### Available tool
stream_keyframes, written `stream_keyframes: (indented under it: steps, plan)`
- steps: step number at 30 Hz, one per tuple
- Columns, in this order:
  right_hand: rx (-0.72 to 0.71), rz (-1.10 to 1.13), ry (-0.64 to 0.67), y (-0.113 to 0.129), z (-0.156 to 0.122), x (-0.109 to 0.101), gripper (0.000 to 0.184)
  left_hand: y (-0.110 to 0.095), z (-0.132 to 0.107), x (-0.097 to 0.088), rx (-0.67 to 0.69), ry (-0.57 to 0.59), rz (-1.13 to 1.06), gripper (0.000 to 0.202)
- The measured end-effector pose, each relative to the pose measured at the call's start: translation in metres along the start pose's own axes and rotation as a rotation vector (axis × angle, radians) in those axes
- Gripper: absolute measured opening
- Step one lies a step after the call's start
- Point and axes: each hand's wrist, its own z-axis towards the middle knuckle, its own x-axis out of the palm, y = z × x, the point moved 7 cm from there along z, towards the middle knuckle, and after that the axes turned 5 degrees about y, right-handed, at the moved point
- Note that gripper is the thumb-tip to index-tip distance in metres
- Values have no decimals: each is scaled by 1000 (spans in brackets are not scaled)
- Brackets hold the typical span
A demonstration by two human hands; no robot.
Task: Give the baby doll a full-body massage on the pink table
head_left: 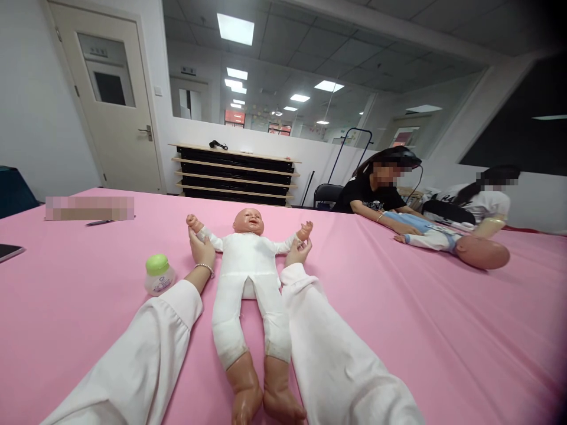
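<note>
A baby doll (248, 260) with a white cloth body lies on its back on the pink-covered table (363, 295), its head away from me and its bare feet toward me. Both its arms are spread out to the sides. My left hand (203, 249), with a beaded bracelet at the wrist, is closed around the doll's forearm on the left. On the other side, my right hand (298, 252) grips the other forearm near the wrist. A jar with a green lid (158, 274) stands just left of my left wrist.
At the right, a person in black (370, 192) handles another baby doll (481, 252) in blue and white; a second person in white (487, 203) sits beyond. A dark flat device (9, 252) lies at the left edge. Behind the table is a low shelf (237, 177).
</note>
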Motion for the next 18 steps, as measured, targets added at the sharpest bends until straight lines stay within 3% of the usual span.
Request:
stream_keyframes:
  steps: [3, 7, 9, 14, 18]
  plan:
    - [-10, -64, 25, 0, -10, 7, 50, -23, -9, 9, 157, 131, 85, 64]
    - [-234, -195, 439, 23, -27, 44, 39, -44, -24, 27, 427, 306, 263, 55]
    - [-261, -216, 552, 29, -33, 52, 37, -48, -29, 32, 514, 340, 337, 53]
    - [-192, -212, 564, 32, -33, 51, 36, -47, -33, 38, 537, 391, 487, 55]
    - [-176, -204, 566, 30, -34, 52, 37, -48, -34, 39, 520, 412, 483, 55]
